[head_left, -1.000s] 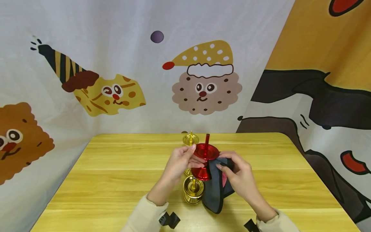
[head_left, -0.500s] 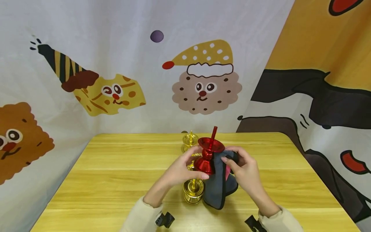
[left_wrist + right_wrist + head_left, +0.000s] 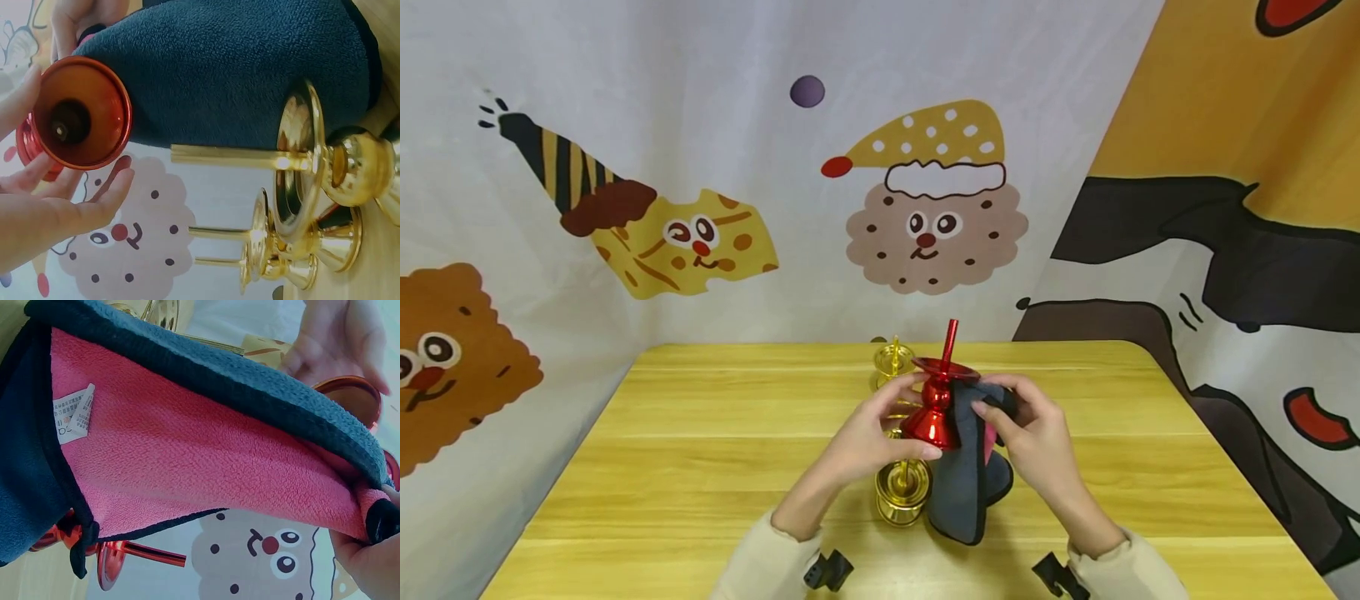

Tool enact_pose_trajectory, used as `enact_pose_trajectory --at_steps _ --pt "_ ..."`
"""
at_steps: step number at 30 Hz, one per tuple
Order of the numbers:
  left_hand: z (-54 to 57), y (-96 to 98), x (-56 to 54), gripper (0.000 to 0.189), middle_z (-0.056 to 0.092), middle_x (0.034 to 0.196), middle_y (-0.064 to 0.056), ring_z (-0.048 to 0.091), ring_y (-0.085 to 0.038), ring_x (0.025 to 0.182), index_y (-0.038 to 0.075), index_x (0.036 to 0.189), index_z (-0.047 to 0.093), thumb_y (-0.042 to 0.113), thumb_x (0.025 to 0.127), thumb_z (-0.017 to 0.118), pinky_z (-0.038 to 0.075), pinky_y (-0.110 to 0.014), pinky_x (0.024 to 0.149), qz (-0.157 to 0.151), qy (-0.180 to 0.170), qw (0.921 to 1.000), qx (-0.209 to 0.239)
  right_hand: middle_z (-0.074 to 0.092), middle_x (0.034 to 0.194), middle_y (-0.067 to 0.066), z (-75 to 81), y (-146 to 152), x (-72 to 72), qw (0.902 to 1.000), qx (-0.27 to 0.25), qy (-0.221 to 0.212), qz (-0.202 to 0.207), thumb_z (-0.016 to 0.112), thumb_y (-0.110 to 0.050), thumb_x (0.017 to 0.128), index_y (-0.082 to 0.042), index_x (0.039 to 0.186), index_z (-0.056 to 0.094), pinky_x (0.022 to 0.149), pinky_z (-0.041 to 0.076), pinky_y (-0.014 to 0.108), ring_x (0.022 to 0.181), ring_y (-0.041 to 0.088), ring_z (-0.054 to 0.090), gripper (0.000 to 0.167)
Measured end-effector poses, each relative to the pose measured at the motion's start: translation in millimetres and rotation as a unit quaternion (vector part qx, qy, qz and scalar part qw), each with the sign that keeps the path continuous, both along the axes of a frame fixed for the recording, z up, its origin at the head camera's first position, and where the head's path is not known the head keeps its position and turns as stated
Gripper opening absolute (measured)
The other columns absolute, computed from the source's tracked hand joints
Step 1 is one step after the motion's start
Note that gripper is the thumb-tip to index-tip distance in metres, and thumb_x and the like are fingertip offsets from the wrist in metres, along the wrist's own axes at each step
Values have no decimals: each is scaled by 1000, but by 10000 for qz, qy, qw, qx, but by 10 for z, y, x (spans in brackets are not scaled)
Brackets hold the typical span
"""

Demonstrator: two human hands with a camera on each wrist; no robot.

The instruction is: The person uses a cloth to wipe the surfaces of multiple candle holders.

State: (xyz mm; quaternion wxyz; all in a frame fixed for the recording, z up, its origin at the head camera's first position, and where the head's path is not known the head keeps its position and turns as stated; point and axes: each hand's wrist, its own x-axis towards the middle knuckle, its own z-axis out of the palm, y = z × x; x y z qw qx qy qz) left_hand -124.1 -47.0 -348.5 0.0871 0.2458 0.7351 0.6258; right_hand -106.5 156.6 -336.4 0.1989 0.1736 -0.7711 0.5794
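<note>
In the head view my left hand (image 3: 868,433) holds a shiny red candlestick (image 3: 937,417) above the table, thumb at its flared base and fingers behind. The candlestick leans slightly, its thin tube pointing up. Its hollow orange-red underside (image 3: 81,119) faces the left wrist camera. My right hand (image 3: 1039,433) pinches a grey-blue cloth (image 3: 958,492) with dark edging. The top of this cloth lies against the candlestick's right side, close below its dish, and the rest hangs down. Toward the right wrist camera the cloth shows a pink side (image 3: 187,444) with a white label (image 3: 74,415).
Gold candlesticks stand in a row, the nearest gold one (image 3: 903,492) just below my left hand and another gold one (image 3: 893,363) near the table's back edge. Behind the hanging cloth stands a second red candlestick (image 3: 111,559). A printed curtain (image 3: 715,100) backs the wooden table (image 3: 700,467).
My left thumb has gone from the red candlestick's dish to its base. The candlestick has shifted slightly right and tipped, so its dish shows more edge-on. My right hand has moved slightly right with the cloth.
</note>
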Motion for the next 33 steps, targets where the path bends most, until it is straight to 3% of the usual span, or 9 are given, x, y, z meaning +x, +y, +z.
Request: enact_pose_trajectory --at_steps 4,7,12,17,20,25,29,31,33 --pt "27 43 18 71 54 110 -8 55 -24 98 17 133 43 14 72 78 47 -37 85 343 -189 9992 -35 60 96 14 17 -35 -2 9998 -88 194 49 65 17 74 4 97 61 54 49 18 69 10 56 27" --pt "41 85 31 71 55 106 -8 55 -22 92 16 133 43 20 72 79 49 -36 79 681 -275 9969 -267 59 96 17 29 -72 -6 9980 -75 583 215 65 20 71 4 96 61 50 46 17 68 11 54 29" --pt "55 140 53 72 54 103 -6 53 -20 90 13 133 43 25 72 79 49 -33 76 996 -359 9927 -574 59 100 14 53 -135 -24 9899 472 1311 255 67 21 68 1 95 64 68 51 14 87 15 58 34" --pt "77 142 76 70 53 102 -5 52 -21 89 13 133 43 25 73 78 49 -32 74 961 -396 9935 -467 60 100 9 50 -152 -41 9829 908 1603 -4 71 18 66 -4 92 66 78 49 14 91 21 58 35" --pt "86 117 76 67 53 102 -7 52 -25 89 12 133 42 18 76 76 50 -31 73 696 -573 9959 -7 60 99 11 31 -129 -51 9839 833 1578 -26 70 19 66 -3 91 65 78 48 14 91 19 58 34" --pt "114 75 73 65 51 105 -13 52 -30 92 11 134 42 5 77 72 51 -32 75 310 -930 9918 818 60 97 14 -12 -57 -58 9952 303 916 140 65 20 71 1 95 62 54 47 15 71 12 55 30" --pt "139 105 99 67 52 105 -10 52 -27 92 14 132 43 11 74 77 50 -33 75 580 -481 9964 379 59 95 11 -19 -32 -52 9994 121 303 63 65 16 75 0 96 61 47 43 19 63 11 51 27" --pt "138 138 114 68 52 105 -9 52 -25 92 14 131 43 16 72 78 50 -33 74 825 -162 9965 8 59 96 11 -8 -44 -43 9995 113 286 64 65 16 74 0 96 62 53 48 17 68 12 54 27" --pt "128 171 126 69 52 104 -9 52 -24 91 12 130 43 18 71 79 50 -33 73 1054 74 9940 -289 60 97 11 11 -74 -31 9983 209 532 93 66 18 72 0 95 63 63 51 15 77 14 57 29"
